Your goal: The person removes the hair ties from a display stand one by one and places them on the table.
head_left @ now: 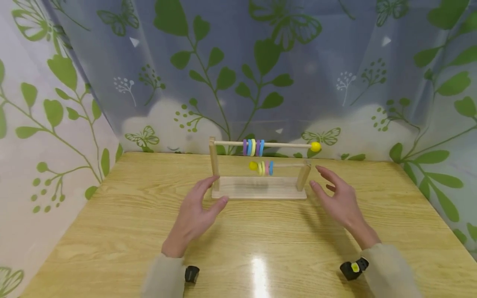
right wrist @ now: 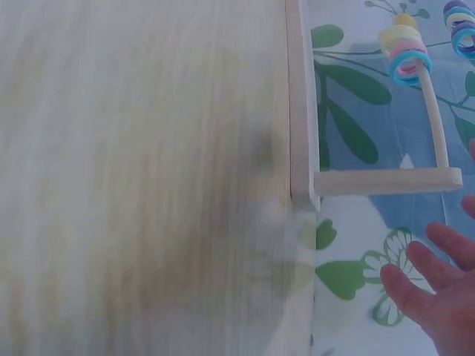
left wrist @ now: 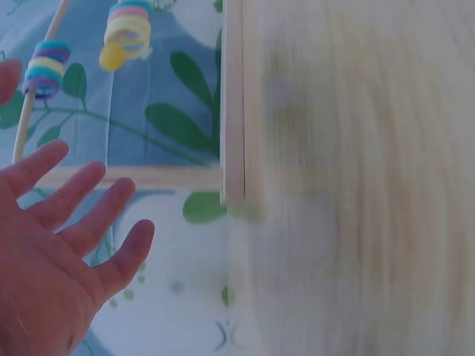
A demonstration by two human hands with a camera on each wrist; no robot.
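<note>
A wooden stand [head_left: 257, 192] with two upright posts and two horizontal rods sits on the table. Purple, blue and yellow rings [head_left: 253, 147] hang on its upper rod [head_left: 287, 145], which ends in a yellow ball [head_left: 315, 146]. The lower rod [head_left: 288, 165] carries yellow, pink and blue rings [head_left: 266, 168] beside another yellow ball [head_left: 253, 165]. My left hand [head_left: 195, 213], fingers spread, is at the left post [head_left: 214, 159]; whether it touches is unclear. Apart from the right post [head_left: 303, 178], my right hand [head_left: 339, 203] has relaxed fingers and holds nothing.
The wooden table [head_left: 123, 231] reaches back to a curtain [head_left: 238, 82] printed with leaves and butterflies. Similar patterned cloth hangs at both sides. Each wrist bears a small black device, such as the right one [head_left: 352, 269].
</note>
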